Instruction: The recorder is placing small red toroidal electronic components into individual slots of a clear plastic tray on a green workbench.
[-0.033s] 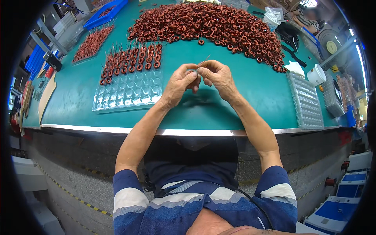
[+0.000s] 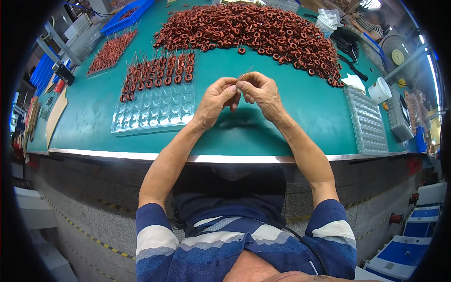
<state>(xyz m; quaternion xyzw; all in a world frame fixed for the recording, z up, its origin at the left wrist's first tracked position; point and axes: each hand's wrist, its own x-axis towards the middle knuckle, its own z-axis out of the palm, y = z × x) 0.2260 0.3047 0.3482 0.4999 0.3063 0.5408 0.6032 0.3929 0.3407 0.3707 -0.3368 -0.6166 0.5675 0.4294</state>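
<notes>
Red coil [image 2: 228,86], fingertip-held, between both hands [image 2: 216,98]

Small dark mark on white tub [image 2: 377,91] — unreadable; no legible words, labels, numbers or signs

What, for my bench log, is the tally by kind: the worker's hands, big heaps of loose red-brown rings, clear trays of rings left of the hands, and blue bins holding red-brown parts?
Left hand and right hand: 2
Ring heap: 1
Clear trays, front tray and rear tray: 2
Blue bin: 1
Total: 6
</notes>
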